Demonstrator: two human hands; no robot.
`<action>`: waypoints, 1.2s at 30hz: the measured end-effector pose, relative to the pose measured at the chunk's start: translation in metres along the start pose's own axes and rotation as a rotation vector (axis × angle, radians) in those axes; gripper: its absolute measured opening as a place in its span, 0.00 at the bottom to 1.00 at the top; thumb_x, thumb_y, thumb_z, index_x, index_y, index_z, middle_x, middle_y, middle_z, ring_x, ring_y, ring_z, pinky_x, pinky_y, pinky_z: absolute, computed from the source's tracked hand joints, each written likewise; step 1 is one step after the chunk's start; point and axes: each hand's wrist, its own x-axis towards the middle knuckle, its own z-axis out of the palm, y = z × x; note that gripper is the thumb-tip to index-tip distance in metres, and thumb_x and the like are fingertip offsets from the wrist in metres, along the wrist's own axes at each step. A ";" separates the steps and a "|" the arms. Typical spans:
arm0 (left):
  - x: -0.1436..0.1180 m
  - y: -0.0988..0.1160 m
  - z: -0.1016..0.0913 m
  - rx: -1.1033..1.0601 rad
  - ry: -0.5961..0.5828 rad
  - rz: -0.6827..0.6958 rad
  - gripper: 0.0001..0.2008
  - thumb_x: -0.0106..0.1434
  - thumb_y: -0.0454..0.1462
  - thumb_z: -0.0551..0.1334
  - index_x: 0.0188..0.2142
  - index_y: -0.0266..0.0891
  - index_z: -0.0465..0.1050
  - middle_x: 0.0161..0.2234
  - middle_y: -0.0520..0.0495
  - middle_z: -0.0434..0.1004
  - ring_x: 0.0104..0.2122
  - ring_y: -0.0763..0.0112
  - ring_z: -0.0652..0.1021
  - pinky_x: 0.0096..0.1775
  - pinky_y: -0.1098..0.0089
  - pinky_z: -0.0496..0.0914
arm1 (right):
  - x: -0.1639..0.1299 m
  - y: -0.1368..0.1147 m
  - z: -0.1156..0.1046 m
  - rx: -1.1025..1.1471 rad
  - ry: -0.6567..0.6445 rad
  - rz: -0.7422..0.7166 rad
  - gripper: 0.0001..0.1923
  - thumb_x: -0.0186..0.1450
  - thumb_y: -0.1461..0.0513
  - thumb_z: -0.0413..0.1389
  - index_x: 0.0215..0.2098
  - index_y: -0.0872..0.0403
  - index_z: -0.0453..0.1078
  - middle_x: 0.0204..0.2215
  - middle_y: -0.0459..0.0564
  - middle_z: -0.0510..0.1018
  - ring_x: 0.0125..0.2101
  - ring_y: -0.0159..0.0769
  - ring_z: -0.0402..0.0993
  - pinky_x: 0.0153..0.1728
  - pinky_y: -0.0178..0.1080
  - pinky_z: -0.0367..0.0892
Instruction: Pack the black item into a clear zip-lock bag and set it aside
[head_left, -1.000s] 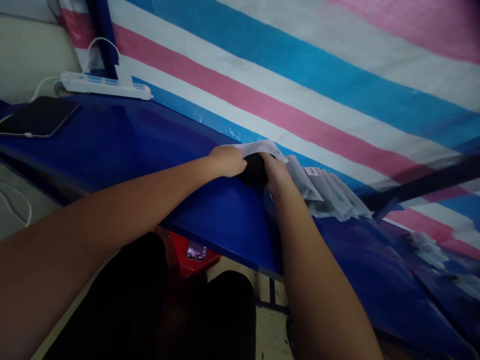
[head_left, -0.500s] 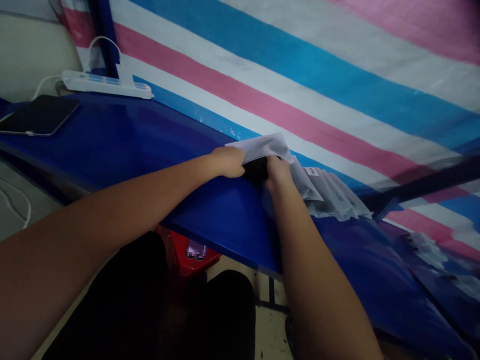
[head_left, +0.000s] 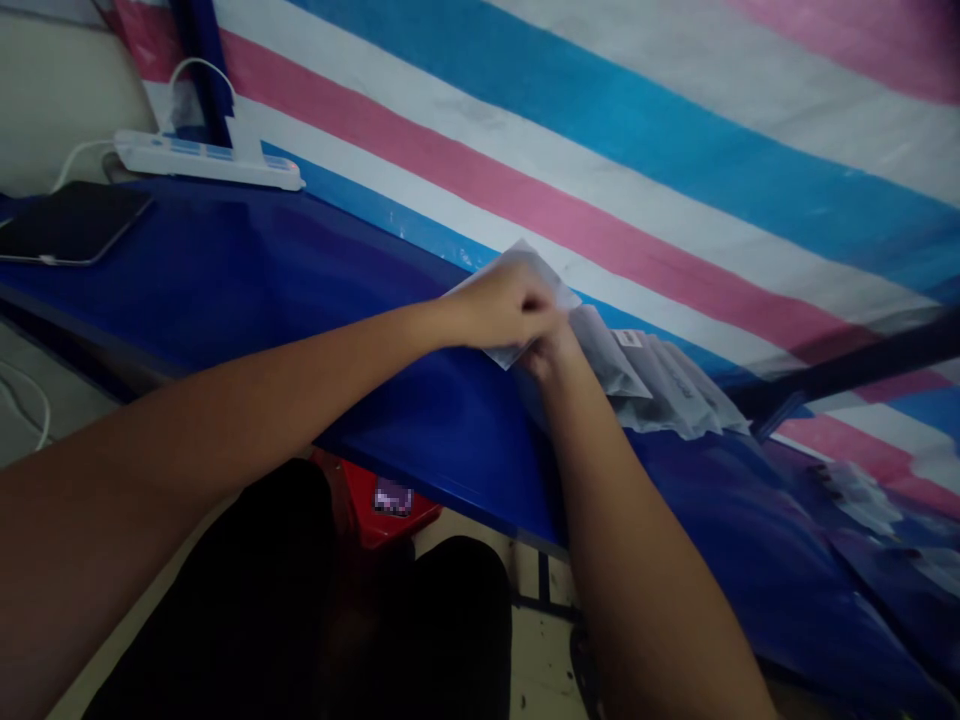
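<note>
A frosted translucent plastic bag is held over the blue table, partly covered by both hands. My left hand reaches across it with curled fingers, meeting my right hand at the bag's right edge. My right hand is closed at that same edge, its fingertips largely hidden and a little blurred. Just right of it lies a row of several similar frosted bags with dark contents, one bearing a white label.
A white power strip and a dark tablet with a cable are at the table's left. Behind rises a striped plastic sheet. Below the table edge, a phone rests on a red stool. More bags lie far right.
My left hand has moved right, from the bag's left corner across to my right hand. The dark opening between the hands no longer shows, and the bag has turned.
</note>
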 end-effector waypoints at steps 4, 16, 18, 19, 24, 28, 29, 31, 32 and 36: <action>0.017 -0.039 -0.020 -0.179 0.502 -0.250 0.08 0.66 0.44 0.64 0.40 0.43 0.74 0.40 0.45 0.79 0.48 0.60 0.77 0.48 0.64 0.70 | -0.010 -0.011 0.003 0.142 -0.133 0.025 0.20 0.53 0.46 0.60 0.38 0.48 0.68 0.31 0.50 0.76 0.39 0.43 0.73 0.40 0.44 0.70; 0.009 -0.044 0.016 -0.462 0.176 -0.447 0.29 0.62 0.61 0.62 0.49 0.41 0.74 0.51 0.38 0.80 0.52 0.53 0.78 0.48 0.64 0.72 | -0.014 -0.018 0.002 0.318 -0.172 0.046 0.18 0.59 0.51 0.65 0.41 0.49 0.70 0.33 0.48 0.78 0.51 0.44 0.75 0.54 0.49 0.73; 0.012 -0.050 0.012 -0.363 0.198 -0.473 0.27 0.63 0.61 0.60 0.45 0.41 0.74 0.48 0.39 0.81 0.50 0.54 0.78 0.47 0.64 0.71 | -0.012 -0.016 -0.001 0.320 -0.211 0.065 0.20 0.58 0.51 0.68 0.43 0.50 0.71 0.35 0.49 0.79 0.51 0.45 0.76 0.54 0.50 0.74; 0.013 -0.053 0.010 -0.321 0.210 -0.476 0.26 0.64 0.61 0.60 0.43 0.42 0.74 0.47 0.40 0.81 0.50 0.54 0.78 0.47 0.64 0.70 | -0.011 -0.015 -0.003 0.311 -0.219 0.060 0.21 0.57 0.51 0.69 0.43 0.51 0.72 0.36 0.50 0.80 0.51 0.45 0.76 0.53 0.49 0.75; 0.015 -0.059 0.009 -0.228 0.272 -0.414 0.22 0.67 0.58 0.58 0.39 0.42 0.73 0.44 0.41 0.79 0.50 0.55 0.77 0.49 0.63 0.69 | -0.008 -0.016 -0.012 0.150 -0.219 -0.075 0.20 0.56 0.51 0.72 0.42 0.49 0.74 0.41 0.49 0.81 0.51 0.44 0.77 0.49 0.44 0.78; 0.012 -0.056 0.012 -0.362 0.244 -0.429 0.23 0.68 0.58 0.57 0.42 0.43 0.74 0.46 0.41 0.80 0.51 0.54 0.77 0.49 0.62 0.71 | -0.010 -0.012 -0.011 0.206 -0.214 -0.079 0.21 0.55 0.51 0.71 0.43 0.47 0.73 0.41 0.48 0.81 0.51 0.41 0.77 0.50 0.42 0.77; 0.011 -0.056 0.013 -0.423 0.222 -0.451 0.24 0.67 0.59 0.58 0.44 0.43 0.74 0.47 0.41 0.80 0.52 0.53 0.77 0.49 0.61 0.71 | -0.011 -0.011 -0.010 0.225 -0.211 -0.071 0.22 0.55 0.51 0.71 0.43 0.47 0.73 0.40 0.47 0.81 0.51 0.41 0.77 0.50 0.42 0.77; 0.009 -0.054 0.015 -0.523 0.181 -0.497 0.27 0.65 0.61 0.59 0.48 0.44 0.73 0.48 0.39 0.80 0.53 0.51 0.78 0.48 0.60 0.72 | -0.011 -0.009 -0.008 0.235 -0.224 -0.040 0.22 0.55 0.51 0.71 0.43 0.46 0.72 0.39 0.46 0.80 0.50 0.40 0.77 0.50 0.43 0.77; 0.008 -0.053 0.014 -0.550 0.169 -0.516 0.28 0.64 0.61 0.61 0.50 0.44 0.73 0.49 0.39 0.81 0.54 0.50 0.78 0.47 0.60 0.73 | -0.011 -0.009 -0.008 0.227 -0.234 -0.025 0.21 0.55 0.51 0.71 0.42 0.47 0.72 0.38 0.47 0.80 0.50 0.40 0.77 0.49 0.43 0.76; 0.008 -0.052 0.003 -0.572 0.121 -0.543 0.29 0.58 0.60 0.67 0.51 0.45 0.75 0.49 0.38 0.82 0.51 0.49 0.80 0.47 0.58 0.74 | -0.013 -0.014 -0.010 0.146 -0.240 0.006 0.17 0.60 0.50 0.66 0.40 0.50 0.72 0.33 0.48 0.79 0.47 0.39 0.76 0.47 0.43 0.75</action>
